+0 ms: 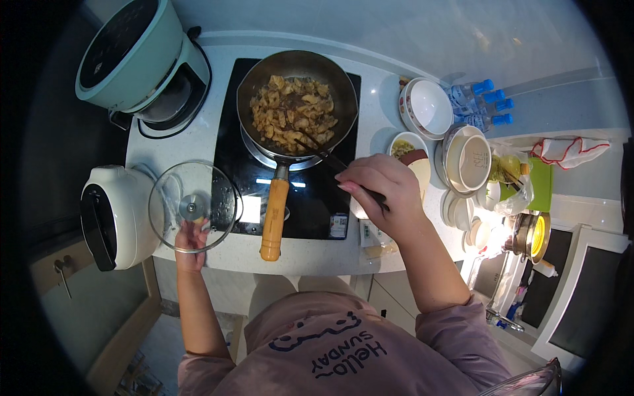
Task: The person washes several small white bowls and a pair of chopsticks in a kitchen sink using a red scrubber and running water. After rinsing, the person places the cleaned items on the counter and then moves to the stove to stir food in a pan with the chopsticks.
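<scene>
Glass lid (193, 206) in left hand (190, 239) overhangs the counter edge (218, 254).

White counter (389, 142) with black cooktop (317, 198), bowls (429, 105), two cookers (115, 214).

Home kitchen, shown by the cooktop (290, 191) and pan (297, 99) ahead of the right hand (380, 195), bowls (462, 158) just beside it.

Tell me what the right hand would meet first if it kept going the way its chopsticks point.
The right hand points its chopsticks up-left into the frying pan. It would probably meet the browned food there first, though depth is unclear.
</scene>
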`<state>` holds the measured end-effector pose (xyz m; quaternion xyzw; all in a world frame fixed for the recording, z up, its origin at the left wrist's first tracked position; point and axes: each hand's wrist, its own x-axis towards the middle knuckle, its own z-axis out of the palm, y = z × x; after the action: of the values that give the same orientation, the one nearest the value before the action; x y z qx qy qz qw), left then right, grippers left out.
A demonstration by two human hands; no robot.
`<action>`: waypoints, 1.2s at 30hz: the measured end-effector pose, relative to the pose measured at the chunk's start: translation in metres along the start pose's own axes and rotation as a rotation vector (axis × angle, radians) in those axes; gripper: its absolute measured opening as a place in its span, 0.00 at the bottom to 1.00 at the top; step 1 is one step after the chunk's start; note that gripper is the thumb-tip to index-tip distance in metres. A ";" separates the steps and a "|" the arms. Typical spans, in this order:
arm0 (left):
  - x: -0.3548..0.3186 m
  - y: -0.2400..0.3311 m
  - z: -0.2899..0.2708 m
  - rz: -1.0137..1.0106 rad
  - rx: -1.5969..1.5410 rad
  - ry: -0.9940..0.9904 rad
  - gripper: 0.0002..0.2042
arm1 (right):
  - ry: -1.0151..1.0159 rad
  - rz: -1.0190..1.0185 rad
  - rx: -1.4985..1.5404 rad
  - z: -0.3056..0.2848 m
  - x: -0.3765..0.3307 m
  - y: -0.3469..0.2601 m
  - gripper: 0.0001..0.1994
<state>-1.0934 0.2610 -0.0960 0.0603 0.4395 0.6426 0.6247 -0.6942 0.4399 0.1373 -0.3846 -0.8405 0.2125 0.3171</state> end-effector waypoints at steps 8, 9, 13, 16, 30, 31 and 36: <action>-0.001 0.001 0.002 0.017 0.031 0.017 0.15 | -0.043 0.041 -0.017 -0.041 -0.019 -0.022 0.08; 0.000 0.001 0.002 0.020 0.031 0.011 0.15 | -0.051 0.040 -0.016 -0.046 -0.021 -0.024 0.08; 0.001 0.001 0.002 0.014 0.033 0.010 0.16 | -0.078 0.024 -0.039 -0.058 -0.034 -0.031 0.09; 0.001 0.000 -0.002 0.010 0.024 -0.010 0.16 | -0.072 0.016 -0.052 -0.064 -0.042 -0.036 0.09; 0.004 0.001 -0.002 -0.008 0.007 -0.012 0.15 | 0.318 0.123 -0.007 -0.076 -0.063 -0.048 0.05; 0.004 -0.001 -0.004 -0.012 -0.006 -0.019 0.15 | 0.385 0.187 0.072 -0.073 -0.058 -0.049 0.04; 0.005 0.001 -0.005 -0.011 -0.027 -0.035 0.13 | 0.203 0.417 0.452 -0.058 0.034 -0.022 0.06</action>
<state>-1.0983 0.2632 -0.1007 0.0607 0.4201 0.6437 0.6367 -0.6821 0.4596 0.2040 -0.4876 -0.6392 0.4146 0.4264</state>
